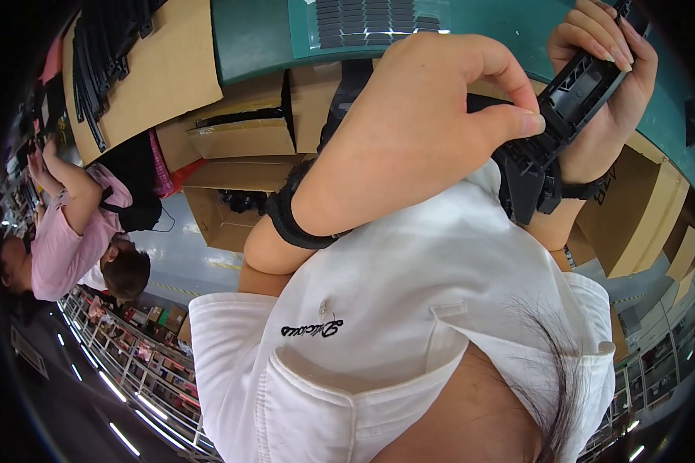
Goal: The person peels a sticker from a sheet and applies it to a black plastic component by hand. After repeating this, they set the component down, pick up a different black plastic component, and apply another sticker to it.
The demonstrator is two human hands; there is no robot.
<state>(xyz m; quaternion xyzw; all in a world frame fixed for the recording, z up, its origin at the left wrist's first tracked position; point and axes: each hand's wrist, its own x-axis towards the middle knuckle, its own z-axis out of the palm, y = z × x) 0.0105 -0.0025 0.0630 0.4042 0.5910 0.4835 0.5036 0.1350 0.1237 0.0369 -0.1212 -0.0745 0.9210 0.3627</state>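
Apparently for steadiness, a black slotted plastic housing [575, 100] is clasped by the right hand [625, 100], its edge seemingly pinched in the left hand's [452, 96] thumb-and-forefinger grip.

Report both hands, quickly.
Left hand: closed in a pinch at a long black plastic part; exactly what it grips cannot be told.
Right hand: closed, holding that part.

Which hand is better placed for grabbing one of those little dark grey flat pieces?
Probably the left hand: it's nearer the small dark grey flat pieces, with just its fingertips at the long black plastic part. The right hand wraps around that part, so it seems better for holding.
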